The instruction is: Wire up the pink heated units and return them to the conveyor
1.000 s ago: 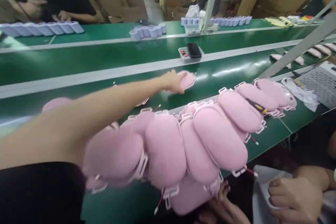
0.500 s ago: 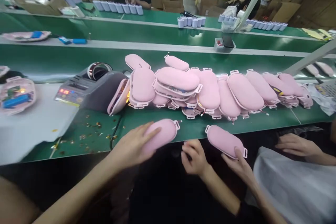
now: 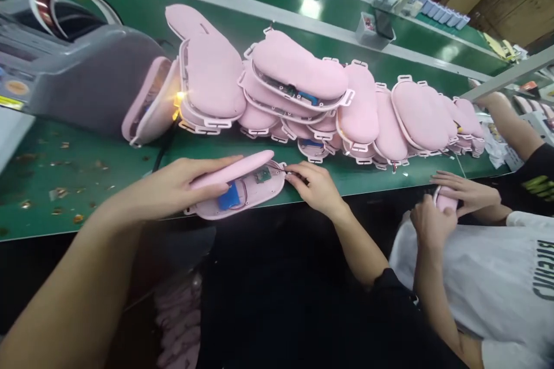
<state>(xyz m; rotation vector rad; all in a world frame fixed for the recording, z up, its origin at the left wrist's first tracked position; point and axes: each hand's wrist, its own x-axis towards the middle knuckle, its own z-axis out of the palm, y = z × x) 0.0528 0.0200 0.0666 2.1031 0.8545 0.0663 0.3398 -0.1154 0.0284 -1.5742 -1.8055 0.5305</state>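
Note:
An oval pink casing (image 3: 264,187) lies opened at the table's front edge, its top half tilted up. Inside it show a blue battery pack (image 3: 228,196), a small green circuit board (image 3: 262,174) and thin wires. My left hand (image 3: 190,181) grips the raised pink lid (image 3: 242,167) between thumb and fingers. At the casing's right end, my right hand (image 3: 314,184) pinches a thin dark wire (image 3: 281,170) that leads out of the casing. Just beyond my hands lies a heap of similar pink casings (image 3: 298,63), some gaping.
A grey tape dispenser (image 3: 95,75) stands at left, with scraps (image 3: 56,193) on the green table (image 3: 108,167). At right, a co-worker's hands (image 3: 437,213) hold another pink casing (image 3: 445,199). Another person's arm (image 3: 511,118) reaches in. A clear box (image 3: 374,31) sits farther back.
The pink casing in my left hand has gone from closed to opened. My right hand has come to its end and grips the wire. The co-worker's casing has moved right; my view has shifted closer.

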